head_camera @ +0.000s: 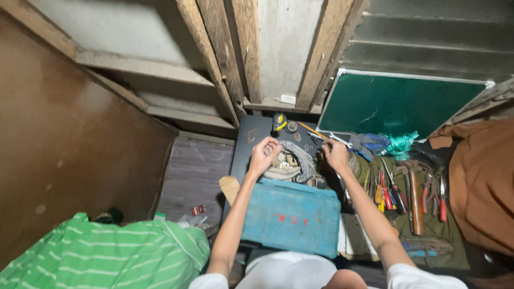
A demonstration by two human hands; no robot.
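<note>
My left hand reaches forward over a dark board and pinches a small round metal part between its fingertips. My right hand rests knuckles-up just right of a crumpled grey patterned cloth with small bits of hardware on it; its fingers are curled down, and what they touch is hidden. A teal plastic tool case lies closed between my forearms, close to my lap.
Screwdrivers, pliers and a wooden-handled hammer lie on an olive mat at right. A green chalkboard leans on the wall behind. A tape measure and pencil sit on the board. Green striped fabric is at lower left, brown cloth at right.
</note>
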